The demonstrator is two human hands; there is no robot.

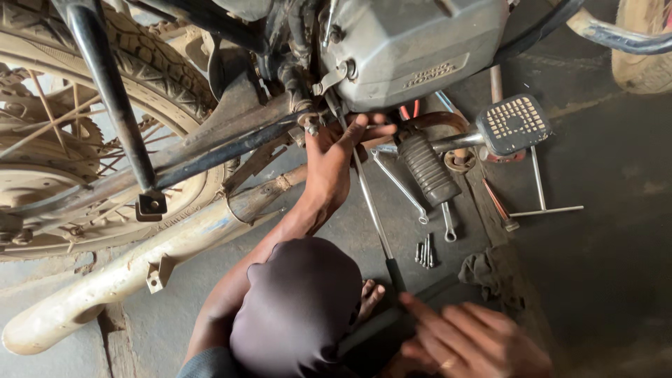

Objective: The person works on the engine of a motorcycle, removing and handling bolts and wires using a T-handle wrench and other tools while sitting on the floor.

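My left hand (334,162) reaches up under the grey motorcycle engine (413,49), its fingertips pinched around the top end of a long steel wrench (372,210) where it meets the engine's underside. The shaft runs down and to the right to a black handle (396,277). My right hand (470,341), a ring on one finger, is blurred at the bottom right and grips the dark crossbar at the handle end. My knee (297,304), in dark cloth, fills the bottom centre and hides part of that bar.
A ribbed footpeg (427,168) and a square pedal (514,124) jut out beside my left hand. Spanners (400,185), several bolts (425,252), a T-handle wrench (540,204) and a rag (490,269) lie on the floor. A dusty exhaust pipe (126,273) and the spoked wheel (63,140) fill the left.
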